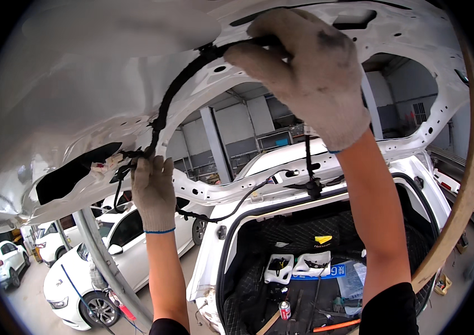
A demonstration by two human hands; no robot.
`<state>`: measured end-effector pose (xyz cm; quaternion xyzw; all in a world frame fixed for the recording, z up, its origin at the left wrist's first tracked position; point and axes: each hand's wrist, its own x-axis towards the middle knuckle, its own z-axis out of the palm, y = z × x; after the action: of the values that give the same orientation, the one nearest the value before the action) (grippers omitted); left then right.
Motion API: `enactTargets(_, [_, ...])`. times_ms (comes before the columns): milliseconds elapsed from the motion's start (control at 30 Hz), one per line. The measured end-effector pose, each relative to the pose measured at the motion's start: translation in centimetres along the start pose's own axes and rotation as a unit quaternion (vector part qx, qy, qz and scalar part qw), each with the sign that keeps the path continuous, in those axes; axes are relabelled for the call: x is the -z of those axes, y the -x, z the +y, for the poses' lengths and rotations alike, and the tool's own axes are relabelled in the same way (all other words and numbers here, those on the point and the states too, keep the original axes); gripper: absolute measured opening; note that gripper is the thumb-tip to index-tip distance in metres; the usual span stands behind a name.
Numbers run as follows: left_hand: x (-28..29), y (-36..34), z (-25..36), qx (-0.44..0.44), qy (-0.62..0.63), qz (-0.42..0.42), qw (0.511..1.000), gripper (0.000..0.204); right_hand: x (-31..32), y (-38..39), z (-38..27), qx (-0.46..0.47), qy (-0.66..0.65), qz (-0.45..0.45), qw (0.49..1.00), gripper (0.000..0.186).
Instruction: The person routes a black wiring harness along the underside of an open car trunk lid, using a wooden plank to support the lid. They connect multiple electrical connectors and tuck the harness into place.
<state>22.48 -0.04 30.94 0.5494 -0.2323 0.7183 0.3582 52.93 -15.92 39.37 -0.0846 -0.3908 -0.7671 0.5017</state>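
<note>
Black loom point(168, 100) arcs down toward the lower L corner of the tailgate point(225, 192); R hand point(315, 72) pinches its upper run btwn thumb & fingers, while L hand point(155, 192) has fingertips curled at its lower branch, near the R end of the slot point(64, 180), tho can't tell if they're squeezing. Best to support the loom at both pts w/ light tension, avoid tight kinks, & handle the conn point(114, 161) by its housing, not the wires.
</note>
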Motion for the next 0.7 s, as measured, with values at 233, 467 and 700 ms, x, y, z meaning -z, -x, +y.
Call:
enactTargets(233, [0.4,-0.6,0.0,0.011,0.039,0.013,0.999,0.009,2.7,1.1,1.7,-0.152,-0.22,-0.096,0.959,0.015])
enactTargets(467, [-0.4,0.3,-0.4,-0.014,0.043,-0.008,0.999,0.01,3.2,2.0,2.4,-0.319,-0.144,-0.207,0.913,0.028])
enactTargets(700, [-1.4,3.3,-0.3,-0.112,-0.325,0.151,0.927,0.027,2.4,2.2,1.9,-0.446,-0.396,-0.267,0.757,0.034])
